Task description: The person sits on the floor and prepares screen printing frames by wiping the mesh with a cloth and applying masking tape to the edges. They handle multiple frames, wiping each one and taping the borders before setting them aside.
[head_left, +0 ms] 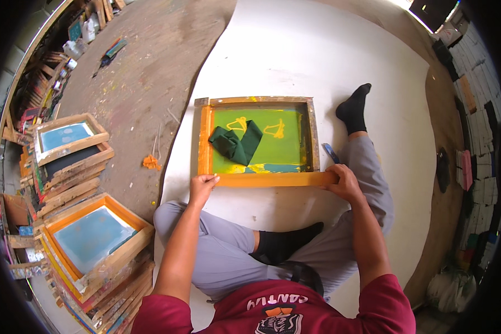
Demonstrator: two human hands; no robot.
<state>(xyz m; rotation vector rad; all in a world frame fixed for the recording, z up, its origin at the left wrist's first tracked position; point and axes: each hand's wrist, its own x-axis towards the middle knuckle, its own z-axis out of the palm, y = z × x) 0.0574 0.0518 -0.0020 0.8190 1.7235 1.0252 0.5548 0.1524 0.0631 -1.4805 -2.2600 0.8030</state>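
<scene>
A wooden screen-printing frame (316,133) with a green and yellow-stained mesh (284,150) lies in front of me. A crumpled dark green cloth (242,143) rests on the mesh. Along the frame's near side runs a glossy orange-brown strip of tape (273,180), reaching past the right corner. My left hand (203,188) pinches its left end at the near left corner. At the other end, my right hand (345,182) is closed on the strip, its fingertips partly hidden. A blue cutter knife (330,152) lies just beyond the right hand.
Stacked printing frames (97,245) stand close on my left, with another stack (72,139) behind. A white sheet (295,50) covers the floor under me. An orange scrap (151,162) lies left of it. My outstretched foot (355,111) is right of the frame; stacked bundles (479,122) line the far right.
</scene>
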